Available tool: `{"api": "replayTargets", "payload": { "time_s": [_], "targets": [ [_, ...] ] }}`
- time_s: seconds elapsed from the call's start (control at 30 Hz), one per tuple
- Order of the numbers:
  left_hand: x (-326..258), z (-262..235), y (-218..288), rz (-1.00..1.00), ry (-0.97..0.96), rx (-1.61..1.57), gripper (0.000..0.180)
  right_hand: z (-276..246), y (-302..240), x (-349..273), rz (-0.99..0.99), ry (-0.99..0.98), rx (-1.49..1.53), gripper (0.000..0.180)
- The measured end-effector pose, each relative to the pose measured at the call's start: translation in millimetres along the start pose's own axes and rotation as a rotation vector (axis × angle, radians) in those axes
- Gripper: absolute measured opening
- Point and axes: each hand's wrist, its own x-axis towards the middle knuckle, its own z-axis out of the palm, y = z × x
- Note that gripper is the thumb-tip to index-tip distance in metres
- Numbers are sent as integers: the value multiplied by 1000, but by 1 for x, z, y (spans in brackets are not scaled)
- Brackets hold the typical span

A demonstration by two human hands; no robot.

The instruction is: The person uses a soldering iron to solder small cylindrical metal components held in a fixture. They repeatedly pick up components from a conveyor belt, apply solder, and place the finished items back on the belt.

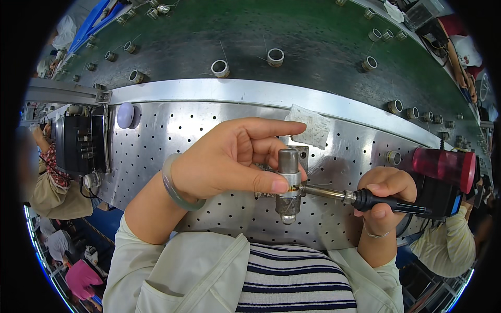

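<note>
My left hand pinches the middle of a grey metal cylinder between thumb and fingers, its index finger stretched out above. A shinier ring-like band circles the cylinder where I grip it, and the lower end narrows to a rounded tip. In my right hand is a soldering iron with a black handle, pointing left. The iron's metal tip meets the cylinder's right side at the band; my fingers partly hide the spot. Behind the cylinder, a metal bracket shows in part on the perforated plate.
The perforated metal bench carries a purple rounded object, a crumpled pale cloth or paper and a loose ring. A red translucent container stands right. Beyond the metal rail, several rings with thin wires lie on a green belt.
</note>
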Motion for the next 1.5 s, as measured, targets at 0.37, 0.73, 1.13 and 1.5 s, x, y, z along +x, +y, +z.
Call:
{"api": "replayTargets", "payload": {
  "time_s": [0.37,0.73,1.13,1.5],
  "targets": [
    [0,-1,-1,-2,-4,-5,77,-2,-1,2,-6,-37,12,26],
    [0,-1,1,-10,-2,8,77,1,-3,2,13,-6,-12,26],
    [-3,12,0,10,88,21,75,0,-2,3,32,4,46,25],
    [2,6,1,5,-10,-10,76,-3,-7,-3,121,152,35,26]
  ]
}}
